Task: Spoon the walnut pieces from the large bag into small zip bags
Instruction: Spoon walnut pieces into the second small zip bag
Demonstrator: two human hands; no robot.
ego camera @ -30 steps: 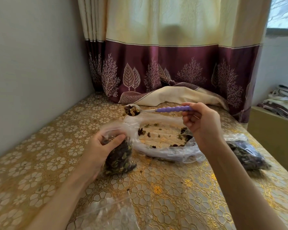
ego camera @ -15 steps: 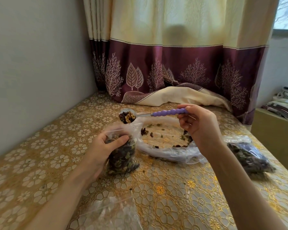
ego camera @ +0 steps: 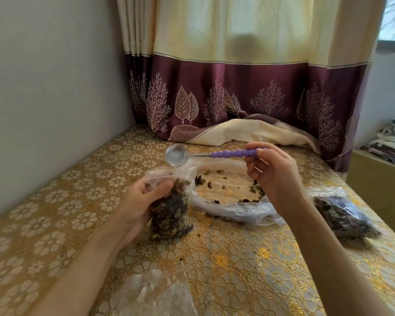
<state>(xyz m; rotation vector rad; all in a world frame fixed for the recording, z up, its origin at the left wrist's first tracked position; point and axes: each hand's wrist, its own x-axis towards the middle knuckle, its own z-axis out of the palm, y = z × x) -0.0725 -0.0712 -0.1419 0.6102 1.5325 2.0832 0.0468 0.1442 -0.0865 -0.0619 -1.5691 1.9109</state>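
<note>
Right now I am holding the small clear zip bag of dark walnut pieces upright in my left hand, fingers and thumb curled round its upper part so its mouth is gaping open under the spoon. My right hand is pinching the purple beaded handle of the metal spoon, whose bowl is hanging empty just above that mouth, tipped toward me, probably because it has nothing left to carry. The large clear plastic bag is lying flat and open just behind, nearly spent, with only scattered pieces inside. Another filled zip bag is lying to the right, and an empty clear one is waiting near me. Everything is sitting on a gold floral-patterned cloth, against a grey wall and a cream-and-maroon curtain.
</note>
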